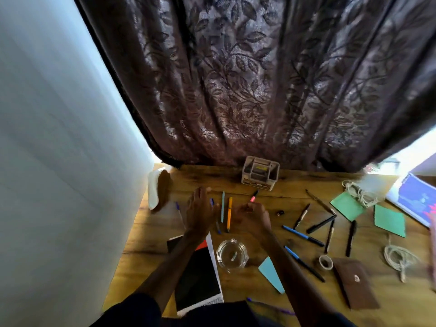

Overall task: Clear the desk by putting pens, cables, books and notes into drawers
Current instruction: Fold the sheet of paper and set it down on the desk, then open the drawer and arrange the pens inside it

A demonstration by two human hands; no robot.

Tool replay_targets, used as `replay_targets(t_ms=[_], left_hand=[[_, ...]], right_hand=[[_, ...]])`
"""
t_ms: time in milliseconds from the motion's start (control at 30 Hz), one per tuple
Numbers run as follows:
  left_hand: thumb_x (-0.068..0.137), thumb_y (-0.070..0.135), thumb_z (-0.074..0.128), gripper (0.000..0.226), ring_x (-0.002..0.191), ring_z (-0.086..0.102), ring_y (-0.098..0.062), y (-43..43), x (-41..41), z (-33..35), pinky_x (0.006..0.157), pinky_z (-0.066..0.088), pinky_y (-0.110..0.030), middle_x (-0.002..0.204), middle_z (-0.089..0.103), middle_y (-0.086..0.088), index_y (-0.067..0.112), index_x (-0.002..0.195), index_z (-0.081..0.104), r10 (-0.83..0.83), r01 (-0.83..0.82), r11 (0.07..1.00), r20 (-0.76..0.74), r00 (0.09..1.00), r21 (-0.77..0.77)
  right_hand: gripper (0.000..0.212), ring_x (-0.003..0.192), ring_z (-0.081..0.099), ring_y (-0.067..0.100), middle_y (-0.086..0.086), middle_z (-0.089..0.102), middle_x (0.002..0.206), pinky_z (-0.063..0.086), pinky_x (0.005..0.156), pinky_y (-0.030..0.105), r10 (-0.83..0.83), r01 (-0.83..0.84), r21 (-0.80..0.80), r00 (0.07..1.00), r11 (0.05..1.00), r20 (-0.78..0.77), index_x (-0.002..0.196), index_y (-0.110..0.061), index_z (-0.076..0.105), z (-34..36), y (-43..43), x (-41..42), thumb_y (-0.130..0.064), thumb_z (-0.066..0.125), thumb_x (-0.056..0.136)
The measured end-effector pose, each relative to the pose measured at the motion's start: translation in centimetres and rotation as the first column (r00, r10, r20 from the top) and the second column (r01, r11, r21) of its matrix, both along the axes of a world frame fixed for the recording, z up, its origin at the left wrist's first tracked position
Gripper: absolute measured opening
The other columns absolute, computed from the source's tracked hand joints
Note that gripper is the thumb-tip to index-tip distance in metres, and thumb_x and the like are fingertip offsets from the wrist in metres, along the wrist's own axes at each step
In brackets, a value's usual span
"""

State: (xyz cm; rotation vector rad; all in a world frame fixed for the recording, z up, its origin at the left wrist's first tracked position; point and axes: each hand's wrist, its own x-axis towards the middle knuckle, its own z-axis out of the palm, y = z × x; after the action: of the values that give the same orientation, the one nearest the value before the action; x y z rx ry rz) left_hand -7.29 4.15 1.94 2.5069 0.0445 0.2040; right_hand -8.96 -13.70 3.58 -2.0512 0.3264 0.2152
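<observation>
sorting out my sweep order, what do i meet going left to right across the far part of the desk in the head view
white cloth → left hand → teal pen → yellow pen → right hand, pinching a pink-tipped pen → small black cap → blue book

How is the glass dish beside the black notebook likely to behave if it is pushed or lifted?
The glass dish looks thick-walled, so probably heavy for its size and breakable if dropped. Its smooth rim may be slippery. Low and wide on the desk, it should slide rather than tip.
</observation>
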Motion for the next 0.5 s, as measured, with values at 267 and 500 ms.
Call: replay_targets(t_ms=[267,500], left_hand=[[0.086,0.017,0.068,0.035,0.115,0.06,-0.024,-9.0,-3.5,-1.6,0.095,0.048,-0.037,0.121,0.063,-0.003,0.015,0.121,0.061,-0.245,0.246,0.969,-0.013,0.969,0.002],[0.086,0.016,0.065,0.029,0.116,0.06,-0.02,-19.0,-9.0,-1.5,0.097,0.048,-0.033,0.12,0.063,0.002,0.018,0.115,0.064,-0.458,0.458,0.889,-0.045,0.888,-0.004]], right_hand=[[0.02,0.068,0.063,0.008,-0.005,0.064,0.062,0.044,0.057,0.024,-0.153,0.146,-0.1,0.986,0.984,-0.069,0.064,-0.019,0.065,-1.9,-7.8,-6.0,-0.017,0.07,0.083],[0.012,0.072,0.072,0.018,0.005,0.076,0.072,0.058,0.069,0.037,-0.312,0.324,0.088,0.942,0.942,-0.121,0.075,-0.012,0.075,-2.1,-17.1,-12.5,-0.02,0.072,0.084]])
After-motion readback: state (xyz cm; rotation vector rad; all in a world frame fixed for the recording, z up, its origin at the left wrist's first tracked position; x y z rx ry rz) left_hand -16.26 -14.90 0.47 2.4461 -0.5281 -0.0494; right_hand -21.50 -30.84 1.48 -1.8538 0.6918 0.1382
